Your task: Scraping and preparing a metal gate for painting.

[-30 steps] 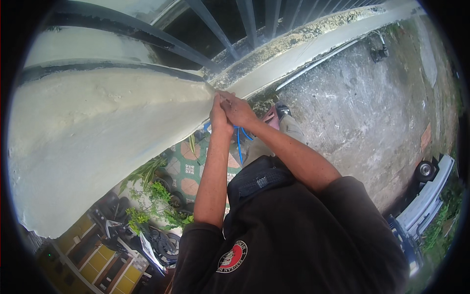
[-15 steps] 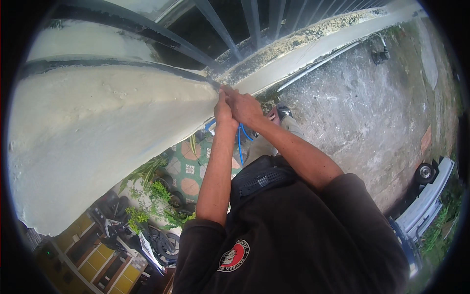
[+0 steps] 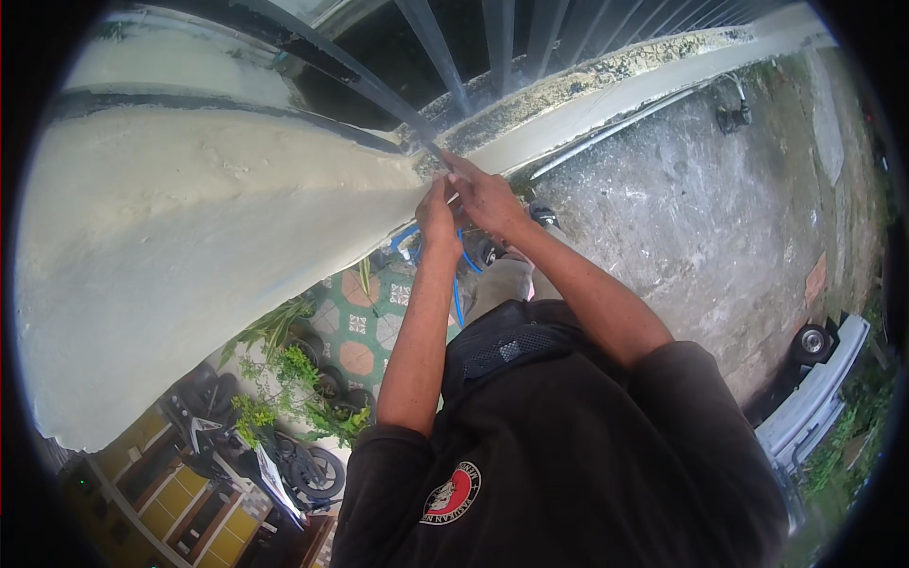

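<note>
Both my hands are close together at the corner where the cream wall (image 3: 218, 199) meets the foot of a dark metal railing (image 3: 431, 57). My left hand (image 3: 437, 220) is closed, fingers pointing up, just below the lowest visible bar. Beside it, my right hand (image 3: 486, 201) is curled, its fingertips reaching the lower end of that dark bar at the wall's end. Whatever lies between my fingers is hidden or too small to make out. The weathered ledge (image 3: 587, 90) under the railing runs off to the far right.
Below are a green patterned tile floor (image 3: 355, 327), a blue hose (image 3: 458, 293), potted plants (image 3: 294, 369) and a motorcycle (image 3: 308, 469). To the right lies grey concrete ground (image 3: 672, 218), with a white pipe (image 3: 615, 133) along the wall. A vehicle (image 3: 814, 398) stands at the lower right.
My hands have drawn slightly apart, the right one shifting right, and a gap shows between them. The view has shifted a little. One foot below has changed position.
</note>
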The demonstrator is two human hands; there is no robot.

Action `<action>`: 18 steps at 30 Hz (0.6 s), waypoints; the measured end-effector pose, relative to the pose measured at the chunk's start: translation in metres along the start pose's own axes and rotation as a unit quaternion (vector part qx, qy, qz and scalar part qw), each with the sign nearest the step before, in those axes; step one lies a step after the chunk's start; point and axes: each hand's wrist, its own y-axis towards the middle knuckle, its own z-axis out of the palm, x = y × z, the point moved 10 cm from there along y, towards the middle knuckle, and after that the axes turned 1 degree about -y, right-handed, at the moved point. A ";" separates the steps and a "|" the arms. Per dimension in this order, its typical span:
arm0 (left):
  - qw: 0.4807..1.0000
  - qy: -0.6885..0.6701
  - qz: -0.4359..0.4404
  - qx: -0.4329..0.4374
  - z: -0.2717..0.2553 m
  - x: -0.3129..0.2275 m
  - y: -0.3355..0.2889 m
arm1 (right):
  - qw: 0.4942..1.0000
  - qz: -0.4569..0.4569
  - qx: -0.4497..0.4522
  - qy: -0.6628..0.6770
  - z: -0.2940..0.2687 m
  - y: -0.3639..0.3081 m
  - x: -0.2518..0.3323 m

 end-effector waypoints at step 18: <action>0.996 0.000 0.077 -0.055 -0.035 -0.022 -0.007 | 0.994 -0.039 0.015 -0.099 0.028 -0.011 0.009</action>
